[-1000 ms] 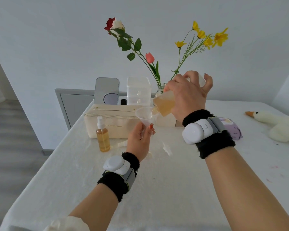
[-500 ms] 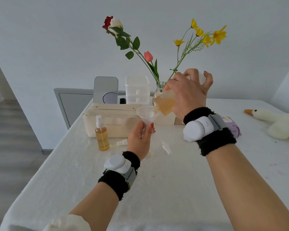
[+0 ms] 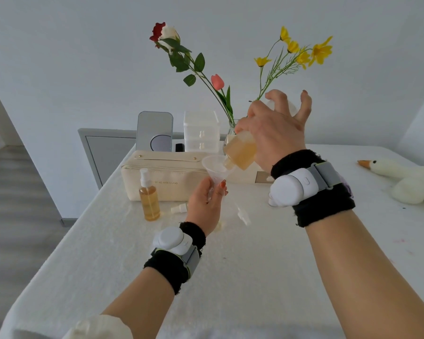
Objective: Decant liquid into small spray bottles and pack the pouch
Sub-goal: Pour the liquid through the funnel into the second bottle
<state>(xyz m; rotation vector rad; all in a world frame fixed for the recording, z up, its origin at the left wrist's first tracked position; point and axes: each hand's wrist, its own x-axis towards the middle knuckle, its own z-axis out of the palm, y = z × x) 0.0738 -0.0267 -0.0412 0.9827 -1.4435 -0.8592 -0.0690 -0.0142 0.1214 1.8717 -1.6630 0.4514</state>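
Mid-pour, the right hand [image 3: 274, 133] grips a tilted amber bottle [image 3: 240, 152] over a funnel [image 3: 216, 167] pinched in the left hand [image 3: 203, 204], while one filled spray bottle [image 3: 149, 199] stands on the bench [image 3: 255, 277] before the closed, seemingly unpacked pouch [image 3: 162, 182].

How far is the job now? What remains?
Done: one spray bottle stands filled and capped. In hand: the right hand tips the big bottle into the funnel the left hand holds. Left: fit the loose caps, pack the pouch.
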